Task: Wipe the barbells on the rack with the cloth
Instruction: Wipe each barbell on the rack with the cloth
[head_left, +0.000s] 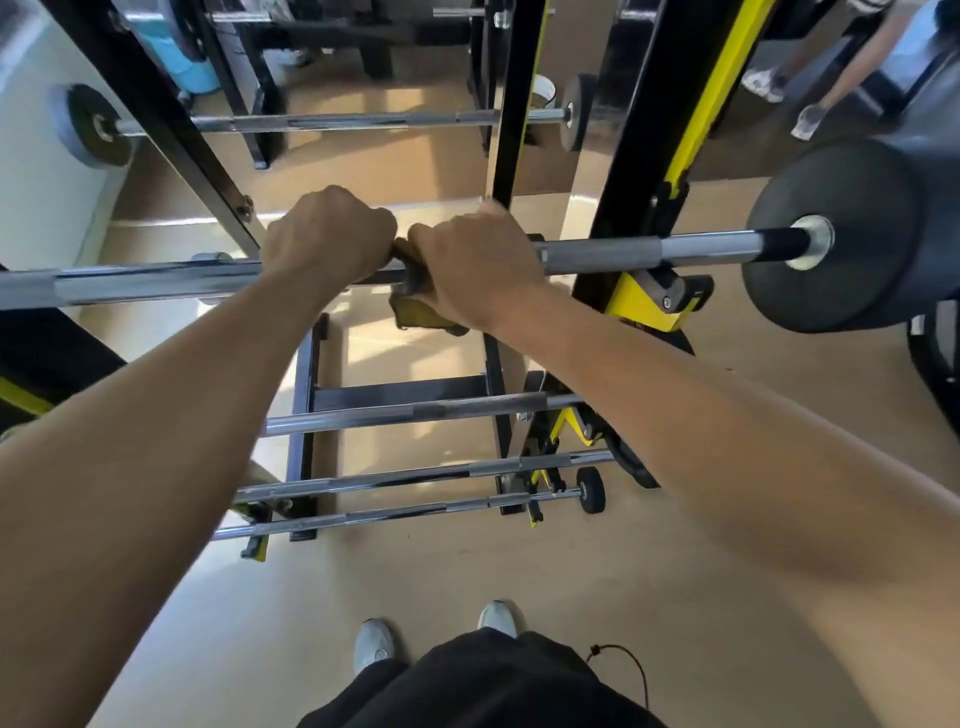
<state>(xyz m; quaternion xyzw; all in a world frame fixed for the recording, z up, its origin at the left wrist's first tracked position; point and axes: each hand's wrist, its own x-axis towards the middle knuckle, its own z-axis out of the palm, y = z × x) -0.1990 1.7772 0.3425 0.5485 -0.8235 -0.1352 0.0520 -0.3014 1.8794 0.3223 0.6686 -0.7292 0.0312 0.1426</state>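
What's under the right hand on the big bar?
A dark cloth wraps the bar under the right hand; one end hangs below. The hand covers the rest. The left hand grips the bar beside it.
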